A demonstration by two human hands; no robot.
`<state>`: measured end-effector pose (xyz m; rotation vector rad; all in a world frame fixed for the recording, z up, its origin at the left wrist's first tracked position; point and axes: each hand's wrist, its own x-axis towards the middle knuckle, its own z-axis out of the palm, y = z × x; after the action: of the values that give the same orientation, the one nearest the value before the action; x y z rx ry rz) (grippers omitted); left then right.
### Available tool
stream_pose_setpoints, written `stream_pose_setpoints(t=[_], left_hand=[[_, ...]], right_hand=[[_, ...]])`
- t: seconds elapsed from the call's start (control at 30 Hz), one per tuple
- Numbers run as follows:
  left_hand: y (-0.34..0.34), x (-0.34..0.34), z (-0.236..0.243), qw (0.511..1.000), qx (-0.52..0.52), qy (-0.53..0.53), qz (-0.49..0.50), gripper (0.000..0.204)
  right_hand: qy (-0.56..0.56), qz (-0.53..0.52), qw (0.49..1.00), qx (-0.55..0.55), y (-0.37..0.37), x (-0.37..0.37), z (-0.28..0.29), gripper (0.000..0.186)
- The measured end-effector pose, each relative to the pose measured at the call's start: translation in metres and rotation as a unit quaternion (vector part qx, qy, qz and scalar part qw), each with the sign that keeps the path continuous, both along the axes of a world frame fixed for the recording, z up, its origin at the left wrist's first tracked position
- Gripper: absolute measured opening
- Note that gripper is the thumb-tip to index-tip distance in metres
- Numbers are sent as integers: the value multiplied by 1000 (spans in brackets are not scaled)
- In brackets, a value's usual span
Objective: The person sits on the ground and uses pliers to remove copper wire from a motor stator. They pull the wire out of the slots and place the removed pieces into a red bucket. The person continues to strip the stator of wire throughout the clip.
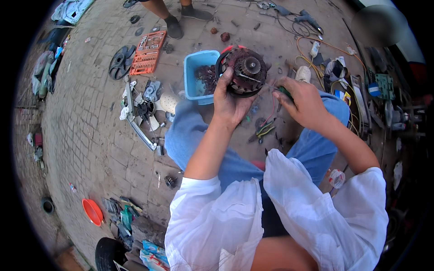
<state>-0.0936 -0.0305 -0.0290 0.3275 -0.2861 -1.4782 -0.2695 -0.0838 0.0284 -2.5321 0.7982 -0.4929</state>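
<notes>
My left hand grips a dark, greasy electric motor from below and the left. It has a round black rim, and a metal shaft stub points up from its middle. My right hand is closed around the green handle of a screwdriver. Its thin metal blade reaches to the motor's lower right edge; whether the tip touches is too small to tell. Just left of the motor stands a light blue plastic bin with reddish-brown windings inside. A bit of red shows behind the motor's far edge.
An orange tool case lies open beside a black fan. Dismantled parts lie left of my knee, coloured wires between my legs. Cables and a power drill lie far right. Another person's feet stand ahead.
</notes>
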Motion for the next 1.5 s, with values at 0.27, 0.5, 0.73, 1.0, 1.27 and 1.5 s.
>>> stream_pose_setpoints(t=[0.27, 0.5, 0.73, 1.0, 1.27, 1.5], left_hand=[[-7, 0, -5, 999, -47, 2, 9, 68], [-5, 2, -6, 998, -49, 27, 1, 60], [-12, 13, -13, 992, 42, -24, 119, 64], [-8, 19, 12, 976, 56, 63, 201, 53], [-20, 44, -15, 969, 66, 96, 219, 87], [-27, 44, -21, 970, 120, 44, 209, 90]], right_hand=[[-94, -40, 940, 325, 9, -8, -4, 23], [-115, -47, 944, 306, 12, -7, -12, 25], [-108, -132, 969, 178, 10, -16, -47, 27], [197, -353, 910, 87, -27, -65, -318, 29], [361, 12, 932, 30, 39, -80, -438, 25], [369, 172, 912, 51, 12, -89, -459, 23]])
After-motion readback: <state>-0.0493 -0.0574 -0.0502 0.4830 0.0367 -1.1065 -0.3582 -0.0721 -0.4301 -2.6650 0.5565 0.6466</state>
